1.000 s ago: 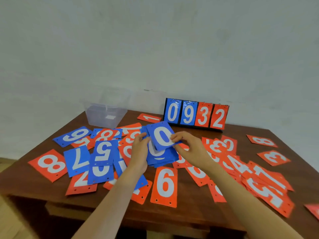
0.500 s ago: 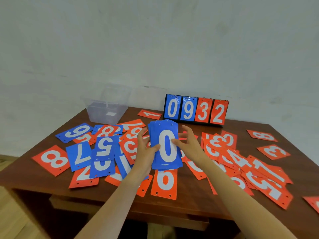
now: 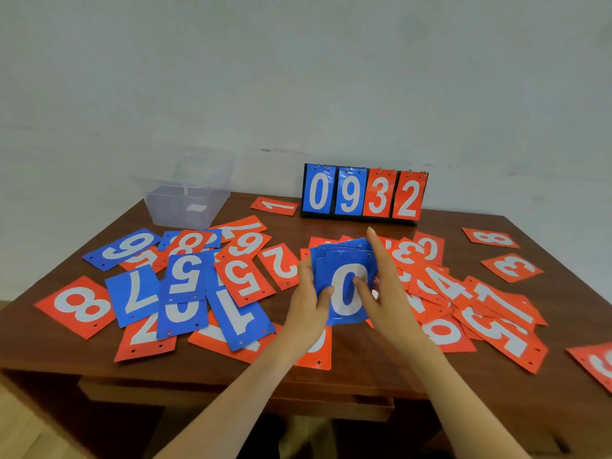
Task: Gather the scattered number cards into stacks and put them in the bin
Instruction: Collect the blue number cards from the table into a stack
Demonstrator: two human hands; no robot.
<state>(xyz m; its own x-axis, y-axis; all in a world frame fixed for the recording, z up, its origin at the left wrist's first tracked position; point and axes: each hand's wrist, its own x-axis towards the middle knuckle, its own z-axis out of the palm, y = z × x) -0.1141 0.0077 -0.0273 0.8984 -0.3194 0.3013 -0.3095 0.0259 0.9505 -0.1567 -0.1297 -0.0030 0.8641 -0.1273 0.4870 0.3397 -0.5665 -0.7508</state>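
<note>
A stack of blue number cards, a white 0 on top, is held upright over the table's middle. My left hand grips its left edge, thumb on the face. My right hand holds the right edge with the thumb on the 0 and the index finger raised along the side. Blue cards and red cards lie scattered to the left. More red cards overlap on the right. The clear plastic bin stands at the back left, with nothing but a small label inside.
A black scoreboard stand showing 0932 stands at the back centre. The brown wooden table has its front edge near me. Single red cards lie near the right rear corner, and one red card at the right edge.
Both hands squared the loose blue cards into one upright stack; the tilted 0 card now sits straight on top. The stack shifted slightly right and toward me.
</note>
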